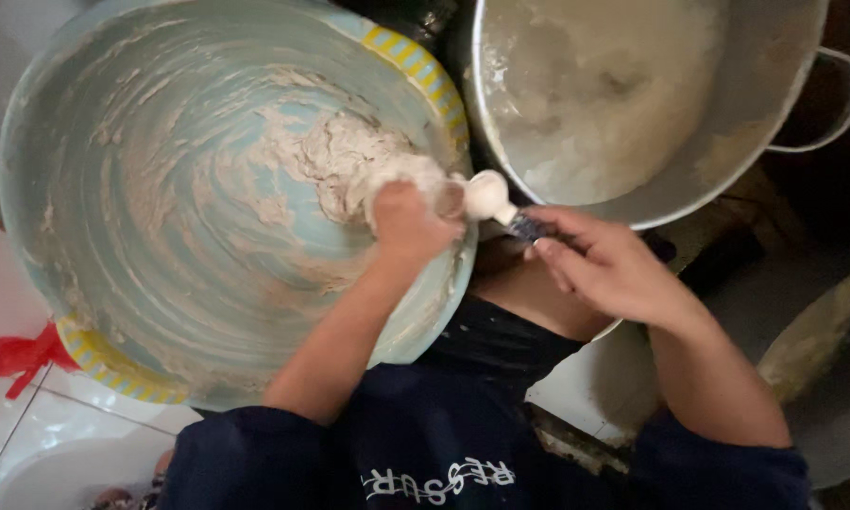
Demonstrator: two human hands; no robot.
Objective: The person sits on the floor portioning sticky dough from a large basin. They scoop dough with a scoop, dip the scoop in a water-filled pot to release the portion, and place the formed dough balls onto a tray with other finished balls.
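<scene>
A large light-blue bowl with a yellow striped rim is smeared inside with pale dough. My left hand sits at the bowl's right edge, fingers closed around a lump of dough that clings to the wall. My right hand is just to the right, outside the bowl. It grips the dark patterned handle of a spoon whose head is coated in white dough. The spoon head touches the dough by my left fingers. Dark blue sleeves cover both my arms.
A big metal pot with a side handle holds white batter at the upper right. Another round metal pan shows at the right edge. A red plastic bag lies at the left on white tiles. A white bowl sits at bottom left.
</scene>
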